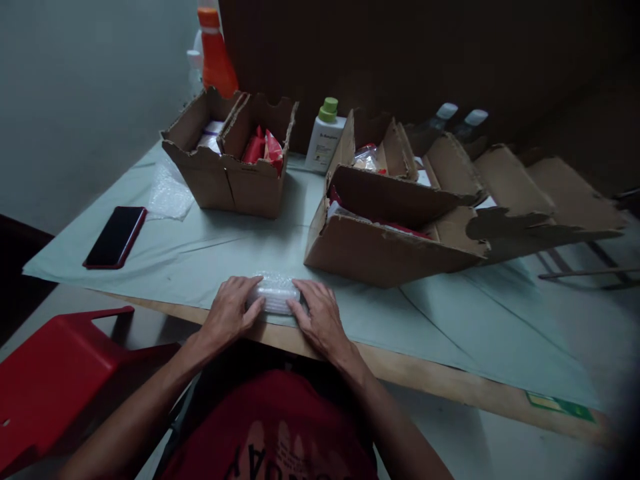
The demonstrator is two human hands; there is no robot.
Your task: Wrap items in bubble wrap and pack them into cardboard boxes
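Note:
A small bundle of clear bubble wrap (275, 301) lies at the table's front edge, right before me. My left hand (234, 308) grips its left end, thumb on the near side and fingers over the top. At the right end, my right hand (317, 312) holds it the same way. Whatever may be inside the wrap cannot be made out. Another loose sheet of bubble wrap (170, 190) rests at the back left, beside the cardboard boxes.
Cardboard boxes (240, 190) with packets stand back left, and more cardboard boxes (390, 250) back right. A phone (116, 237) lies at left. Behind are a white bottle with green cap (324, 140) and an orange bottle (217, 60). A red stool (65, 373) stands front left.

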